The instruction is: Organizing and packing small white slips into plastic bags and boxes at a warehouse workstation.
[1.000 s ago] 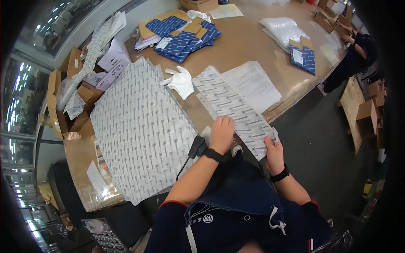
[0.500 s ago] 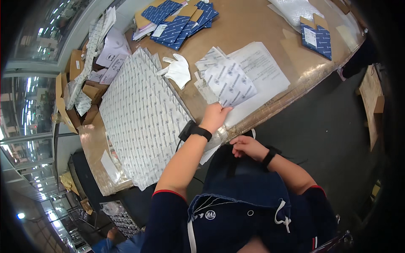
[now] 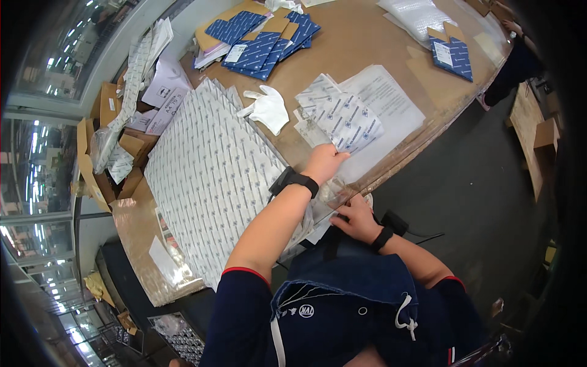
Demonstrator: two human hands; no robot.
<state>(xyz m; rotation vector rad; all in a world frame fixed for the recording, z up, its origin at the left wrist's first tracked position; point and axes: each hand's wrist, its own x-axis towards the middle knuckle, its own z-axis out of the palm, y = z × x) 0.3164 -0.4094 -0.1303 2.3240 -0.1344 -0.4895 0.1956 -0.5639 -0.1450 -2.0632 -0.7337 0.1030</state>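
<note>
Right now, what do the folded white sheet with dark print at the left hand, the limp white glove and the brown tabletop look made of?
Folded white sheet: likely thin matte paper, judging by its flat, straight fold.
Limp white glove: probably matte fabric, given its soft drape.
Brown tabletop: glossy where light glares; board or film, unclear.

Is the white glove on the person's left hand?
No, the white glove lies on the table, apart from the bare left hand.
</note>
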